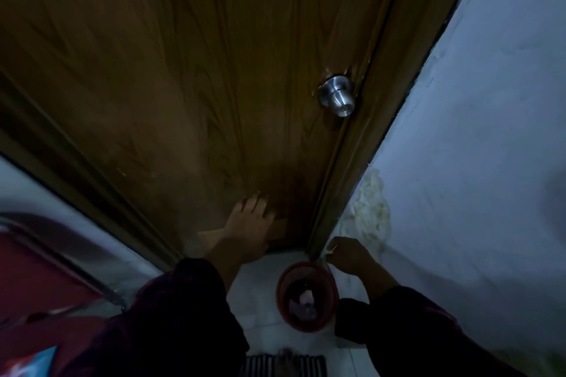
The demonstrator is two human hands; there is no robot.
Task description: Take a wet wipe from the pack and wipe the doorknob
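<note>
A round silver doorknob (338, 98) sticks out of the brown wooden door (183, 86), close to its right edge. My left hand (251, 223) is low down near the foot of the door, far below the knob, with its fingers spread and nothing in it. My right hand (349, 254) is curled by the door frame, just above a red basket. A small pale piece that looks like the wet wipe (329, 249) is pinched at its fingertips. The dim light hides most of the wipe.
The red mesh basket (306, 297) stands on the pale tiled floor with crumpled scraps inside. A white wall (474, 147) with a stained patch runs along the right. A red chair (39, 269) is at the left, and a striped mat (281, 366) lies at the bottom.
</note>
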